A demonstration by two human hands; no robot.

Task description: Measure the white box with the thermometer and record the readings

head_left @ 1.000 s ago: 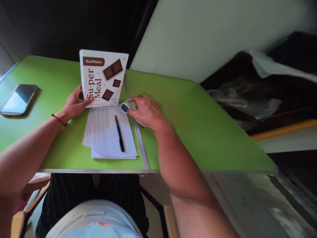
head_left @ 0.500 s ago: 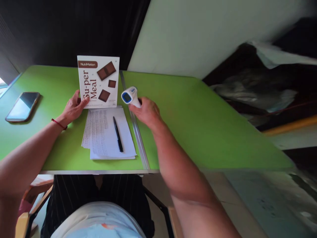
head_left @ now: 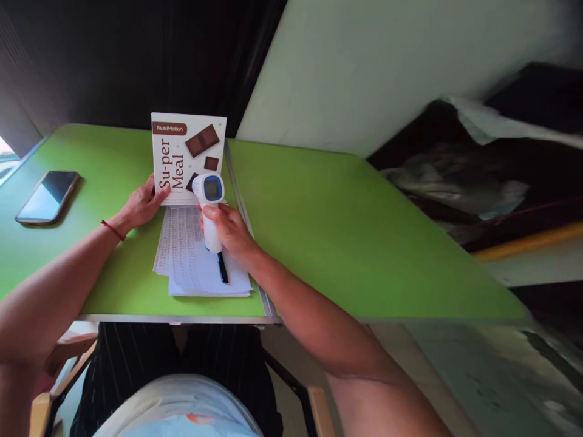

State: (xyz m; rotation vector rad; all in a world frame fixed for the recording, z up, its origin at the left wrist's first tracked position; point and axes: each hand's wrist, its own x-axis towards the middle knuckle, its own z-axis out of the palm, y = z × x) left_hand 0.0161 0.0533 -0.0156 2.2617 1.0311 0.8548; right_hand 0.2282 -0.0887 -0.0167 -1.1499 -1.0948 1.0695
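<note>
My left hand (head_left: 146, 201) grips the lower left corner of a white box (head_left: 177, 142) printed "NutriMotion Su-per Meal" with chocolate pieces. The box stands upright, its front towards me. Wrapped around the handle of a white infrared thermometer (head_left: 212, 227) is my right hand (head_left: 230, 230). The thermometer's blue-rimmed screen faces me, and its head overlaps the box's lower part from my view; whether they touch I cannot tell. Below lie sheets of paper (head_left: 184, 261) with rows of small print. A black pen (head_left: 223, 268) rests on them, its upper part hidden by the thermometer and hand.
A smartphone (head_left: 48, 197) lies at the left on the green table (head_left: 364, 243). A metal strip (head_left: 268, 303) runs across the tabletop beside the papers. Behind stand a dark panel and a pale wall (head_left: 319, 79). Plastic bags (head_left: 460, 182) sit on a dark shelf at right.
My right hand has brought the thermometer left and nearer to me, turning it upright in front of the box and over the papers. My left hand still holds the box.
</note>
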